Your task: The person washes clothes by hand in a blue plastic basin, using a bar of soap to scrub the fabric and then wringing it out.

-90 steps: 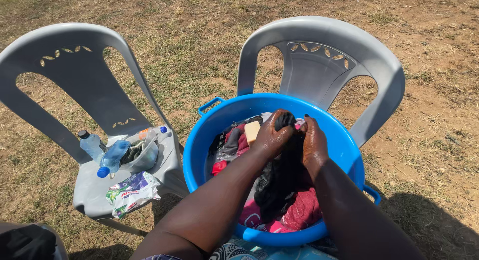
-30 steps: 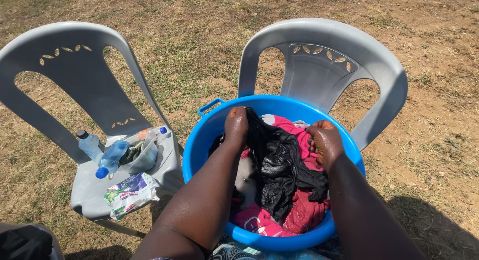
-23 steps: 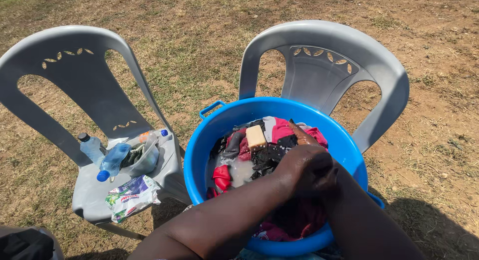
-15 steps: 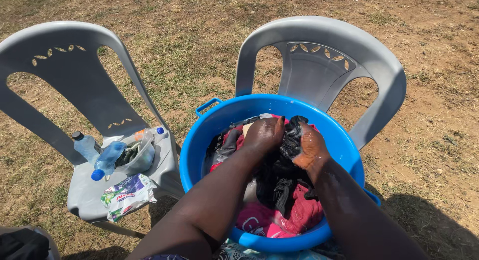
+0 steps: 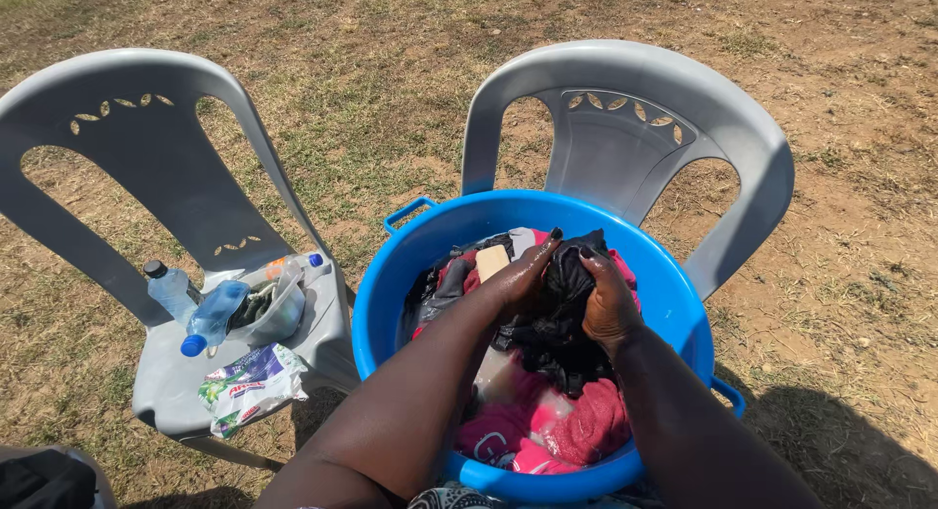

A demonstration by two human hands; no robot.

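Observation:
A blue plastic basin sits on a grey plastic chair and holds wet clothes in soapy water. Both my hands are inside it, gripping a bunched black garment. My left hand clasps its left side, and my right hand squeezes the cloth from the right. A tan bar of soap lies on the clothes just beyond my left hand. Pink and red cloth fills the near part of the basin.
To the left stands a second grey chair. On its seat are two blue-tinted plastic bottles, a clear bag with items and a detergent packet. Dry grass and bare soil surround everything. A dark object sits at bottom left.
My hands spread the black garment wide, drew it together low in the basin, then moved up toward the far side. Now both squeeze it near the middle.

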